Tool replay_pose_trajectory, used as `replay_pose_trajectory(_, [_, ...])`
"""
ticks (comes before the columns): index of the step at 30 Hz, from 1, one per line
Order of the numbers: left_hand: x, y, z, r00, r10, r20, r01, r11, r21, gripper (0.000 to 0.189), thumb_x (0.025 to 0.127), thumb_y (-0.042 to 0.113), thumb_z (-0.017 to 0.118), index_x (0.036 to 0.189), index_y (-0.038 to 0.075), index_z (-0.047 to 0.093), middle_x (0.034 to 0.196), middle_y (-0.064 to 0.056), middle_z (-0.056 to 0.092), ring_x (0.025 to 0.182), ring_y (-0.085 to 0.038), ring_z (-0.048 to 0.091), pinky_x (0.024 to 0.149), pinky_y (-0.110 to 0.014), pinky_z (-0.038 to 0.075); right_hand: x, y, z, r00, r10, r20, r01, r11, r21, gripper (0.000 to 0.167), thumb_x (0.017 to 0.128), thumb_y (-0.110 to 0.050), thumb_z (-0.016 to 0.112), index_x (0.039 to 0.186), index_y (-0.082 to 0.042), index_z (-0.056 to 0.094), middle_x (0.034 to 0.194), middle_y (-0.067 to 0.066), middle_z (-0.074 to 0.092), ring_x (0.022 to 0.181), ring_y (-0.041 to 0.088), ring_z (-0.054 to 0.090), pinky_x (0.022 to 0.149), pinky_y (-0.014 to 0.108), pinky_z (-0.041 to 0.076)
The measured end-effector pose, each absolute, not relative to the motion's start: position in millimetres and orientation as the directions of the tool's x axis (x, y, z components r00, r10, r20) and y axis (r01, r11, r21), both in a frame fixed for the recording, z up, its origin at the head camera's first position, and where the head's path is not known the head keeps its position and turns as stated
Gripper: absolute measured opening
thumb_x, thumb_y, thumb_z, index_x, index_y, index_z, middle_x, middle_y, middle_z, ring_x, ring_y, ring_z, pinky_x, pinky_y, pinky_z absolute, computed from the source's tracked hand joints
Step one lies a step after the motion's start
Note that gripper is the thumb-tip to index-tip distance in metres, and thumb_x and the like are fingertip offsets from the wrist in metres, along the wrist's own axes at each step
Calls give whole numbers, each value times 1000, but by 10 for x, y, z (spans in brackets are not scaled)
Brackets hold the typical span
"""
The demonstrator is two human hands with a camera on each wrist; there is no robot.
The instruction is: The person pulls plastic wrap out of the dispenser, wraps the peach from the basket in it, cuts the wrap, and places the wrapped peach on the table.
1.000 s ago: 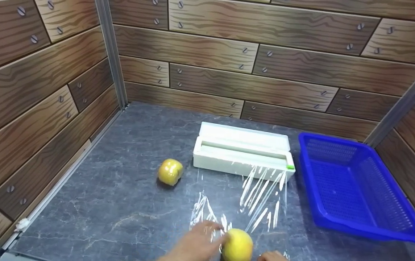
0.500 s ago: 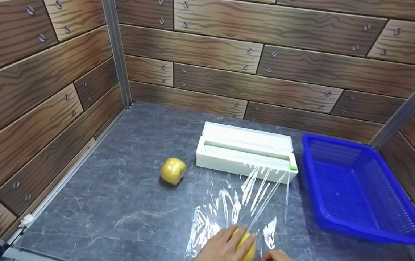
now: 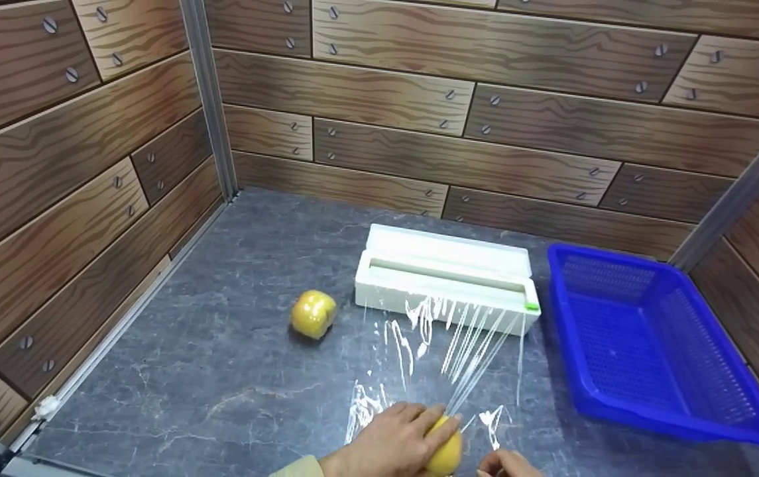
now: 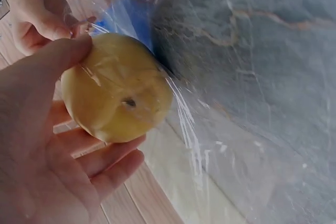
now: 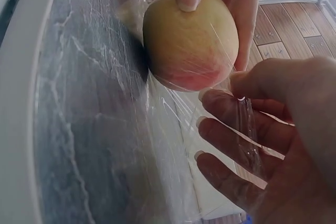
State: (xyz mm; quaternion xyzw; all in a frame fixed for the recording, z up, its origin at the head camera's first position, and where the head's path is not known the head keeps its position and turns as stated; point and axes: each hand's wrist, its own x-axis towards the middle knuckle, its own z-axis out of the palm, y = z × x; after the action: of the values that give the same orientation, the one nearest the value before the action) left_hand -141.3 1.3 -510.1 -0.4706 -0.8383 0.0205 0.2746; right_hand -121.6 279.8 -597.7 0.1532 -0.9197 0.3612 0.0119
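My left hand [image 3: 392, 437] grips a yellow peach [image 3: 445, 450] at the near edge of the head view, its fingers over the top. In the right wrist view the peach shows a pink blush, and the left thumb lies on it. Clear plastic wrap [image 3: 468, 358] stretches from a white dispenser box [image 3: 439, 301] to the peach and partly covers it. My right hand [image 3: 508, 464], just beside the peach, pinches the edge of the wrap between thumb and forefinger; the other fingers are spread in the right wrist view [image 5: 278, 124].
Left of the dispenser box, a second yellow fruit [image 3: 313, 315] with a glossy surface rests on the dark marbled table [image 3: 174, 371]. The box's lid [image 3: 449, 248] stands raised at its back. A blue plastic basket [image 3: 651, 358] is on the right. Wood-patterned walls enclose the table.
My left hand has moved from the peach's left side to over its top and grips it. The wrap's folds have shifted, and more of my right hand shows.
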Motion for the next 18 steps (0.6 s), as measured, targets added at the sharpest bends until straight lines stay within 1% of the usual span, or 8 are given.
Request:
replay_pose_trajectory(2, [-1430,4,-5075,-402,810,427,783,546,-298,71,97,68,60,146,16,61,128,0,73,102,-11,71,88,-22,59,-1251,2824,-6059,-960,-251,121,-267,706,-656,15,96,-17,76,89,-16,62,81,-14,59,69,-9,50,60,19,46])
replay_pose_trajectory(5, [-1457,-7,-5038,-417,817,399,796,540,-273,71,97,68,61,145,16,60,127,3,72,101,-9,70,90,-22,58,-1300,2850,-6264,-962,-167,217,-271,706,-655,20,90,-17,82,85,-24,64,78,-22,57,68,-9,50,60,18,47])
replay_pose_trajectory(7, [-1481,-11,-5013,-446,811,378,817,541,-199,68,96,65,65,142,15,57,125,4,73,101,-9,70,92,-22,57,-1321,2838,-6347,-936,-133,326,-320,705,-632,27,85,-14,86,82,-29,64,77,-28,55,69,-11,50,60,17,47])
replay_pose_trajectory(10, [-1530,-13,-4976,-495,797,346,832,550,-77,59,95,59,69,135,17,55,117,7,74,98,-6,69,92,-20,55,-1307,2743,-6261,-836,-128,534,-466,679,-568,29,81,-8,87,83,-28,66,78,-26,59,73,-9,52,60,14,45])
replay_pose_trajectory(12, [-1574,-15,-4954,-527,790,313,833,553,4,54,96,57,69,130,18,55,112,9,74,95,-5,68,91,-19,54,-1263,2639,-6049,-743,-154,651,-569,658,-493,26,81,-4,85,85,-22,68,81,-20,62,76,-5,54,64,13,45])
replay_pose_trajectory(14, [-1624,-13,-4935,-548,789,279,830,555,62,49,97,57,67,126,19,56,107,9,73,89,-3,66,84,-15,52,-1214,2520,-5815,-651,-147,745,-640,634,-435,26,76,2,83,86,-17,69,83,-10,65,78,2,57,69,14,45])
replay_pose_trajectory(16, [-1672,-6,-4919,-567,787,242,823,553,127,47,99,57,65,126,18,57,106,8,72,84,-1,64,76,-11,48,-1157,2405,-5590,-595,-127,793,-657,645,-390,34,66,10,81,85,-15,69,86,-4,66,80,7,59,73,16,46])
replay_pose_trajectory(18, [-1707,-2,-4903,-590,780,208,806,559,194,48,99,56,65,127,18,58,110,7,72,81,-1,61,70,-9,45,-1120,2327,-5454,-566,-109,817,-655,661,-366,40,58,14,78,84,-15,70,88,0,67,81,10,59,74,17,47])
